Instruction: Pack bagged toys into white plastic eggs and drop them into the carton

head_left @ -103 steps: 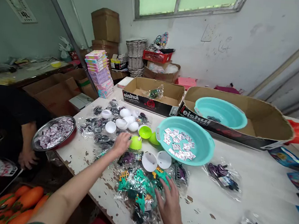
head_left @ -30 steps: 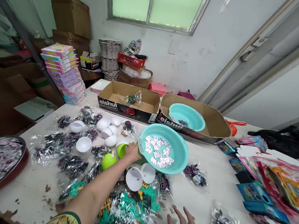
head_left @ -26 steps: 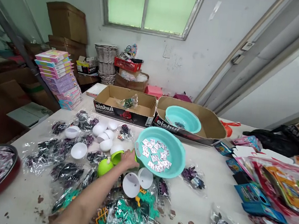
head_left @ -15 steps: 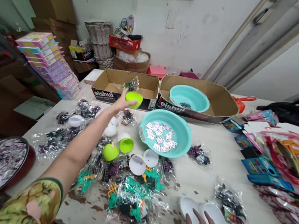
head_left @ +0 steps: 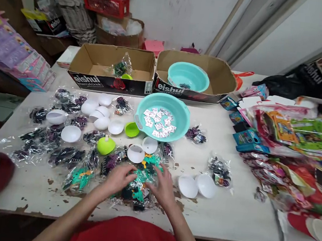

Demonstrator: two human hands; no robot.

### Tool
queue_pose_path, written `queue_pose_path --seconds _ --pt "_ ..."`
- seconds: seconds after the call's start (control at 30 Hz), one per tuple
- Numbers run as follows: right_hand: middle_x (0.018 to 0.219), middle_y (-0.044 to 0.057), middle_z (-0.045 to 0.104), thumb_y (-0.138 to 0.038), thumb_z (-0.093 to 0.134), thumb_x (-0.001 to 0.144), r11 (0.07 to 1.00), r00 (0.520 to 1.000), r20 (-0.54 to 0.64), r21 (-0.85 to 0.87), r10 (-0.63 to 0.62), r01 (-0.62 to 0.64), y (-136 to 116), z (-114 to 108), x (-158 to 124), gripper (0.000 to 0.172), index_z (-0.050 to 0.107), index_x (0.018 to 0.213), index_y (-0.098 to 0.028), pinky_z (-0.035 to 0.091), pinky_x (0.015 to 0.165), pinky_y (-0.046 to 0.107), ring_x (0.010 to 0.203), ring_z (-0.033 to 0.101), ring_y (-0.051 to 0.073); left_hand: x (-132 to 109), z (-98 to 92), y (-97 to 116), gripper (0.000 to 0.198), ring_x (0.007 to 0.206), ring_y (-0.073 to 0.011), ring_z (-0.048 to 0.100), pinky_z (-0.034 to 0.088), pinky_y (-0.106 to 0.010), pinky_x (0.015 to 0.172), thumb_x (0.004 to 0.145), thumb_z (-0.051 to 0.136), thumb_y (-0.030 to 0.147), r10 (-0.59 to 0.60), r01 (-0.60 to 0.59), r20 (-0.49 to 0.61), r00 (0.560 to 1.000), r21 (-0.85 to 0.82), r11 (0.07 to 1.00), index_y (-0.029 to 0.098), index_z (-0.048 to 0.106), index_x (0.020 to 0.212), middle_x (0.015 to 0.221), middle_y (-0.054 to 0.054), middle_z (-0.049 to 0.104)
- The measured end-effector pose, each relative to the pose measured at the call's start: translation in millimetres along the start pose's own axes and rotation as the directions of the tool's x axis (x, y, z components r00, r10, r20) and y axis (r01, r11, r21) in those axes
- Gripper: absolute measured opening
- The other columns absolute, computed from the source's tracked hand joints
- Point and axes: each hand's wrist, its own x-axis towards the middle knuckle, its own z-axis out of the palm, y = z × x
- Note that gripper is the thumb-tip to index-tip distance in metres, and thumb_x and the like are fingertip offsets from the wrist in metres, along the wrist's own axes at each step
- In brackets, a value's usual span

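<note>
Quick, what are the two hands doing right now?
Left hand: fingers bent on the toy bags; grip cannot be told.
Right hand: open, flat on the same bags.

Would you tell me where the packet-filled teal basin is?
Head view: the teal basin sits mid-table, before the cardboard boxes, a green half-shell at its left.

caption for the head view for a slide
Left hand and right hand on bagged green toys, white capsule halves and a teal basin of packets nearby
</note>
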Motion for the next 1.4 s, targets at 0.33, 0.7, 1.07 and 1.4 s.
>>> queue_pose_path --seconds 0.33,0.7,1.07,1.4 --pt "0.126 0.012 0.055 -0.033 0.060 0.087 0.979 0.962 -0.191 0.021 -0.195 0.202 7.6 -10.3 4.8 0.032 0.058 0.117 -0.024 0.048 0.096 0.050 0.118 0.051 0.029 146.5 -52.5 87.5 0.036 0.121 -0.0268 0.049 0.040 -0.038 0.101 0.094 0.041 0.029 0.116 -0.054 -0.124 0.986 0.415 0.908 0.023 0.052 0.128 0.129 -0.009 0.055" --pt "0.126 0.008 0.058 -0.053 0.058 0.082 0.982 0.975 -0.223 0.190 0.027 0.017 50.3 -44.0 5.2 0.039 0.065 0.111 -0.028 0.053 0.089 0.044 0.117 0.054 0.031 267.1 2.5 90.1 0.039 0.118 -0.0308 0.052 0.045 -0.044 0.095 0.077 0.066 0.017 -0.093 0.049 0.077 0.993 0.447 0.893 0.017 0.061 0.116 0.124 -0.016 0.056" --pt "0.139 0.005 0.047 -0.044 0.075 0.071 0.126 0.939 0.086 0.983 0.332 -0.135 -72.8 -71.9 139.4 0.071 0.041 0.133 -0.037 0.058 0.074 0.035 0.106 0.060 0.022 157.8 -52.5 88.9 0.024 0.095 -0.0239 0.063 0.048 -0.031 0.078 0.082 0.055 0.024 0.206 -0.190 -0.063 0.976 0.194 0.962 0.020 0.059 0.106 0.100 -0.007 0.068" --pt "0.083 0.000 0.070 -0.032 0.089 0.053 -0.244 0.862 0.427 0.898 0.273 -0.367 -129.7 0.9 155.6 0.047 0.064 0.091 -0.019 0.056 0.057 0.025 0.067 0.063 0.013 89.6 -94.4 26.4 0.024 0.071 -0.0150 0.058 0.045 -0.022 0.059 0.075 0.059 0.026 -0.046 -0.052 -0.286 0.957 -0.326 0.944 0.020 0.058 0.099 0.082 0.001 0.065"
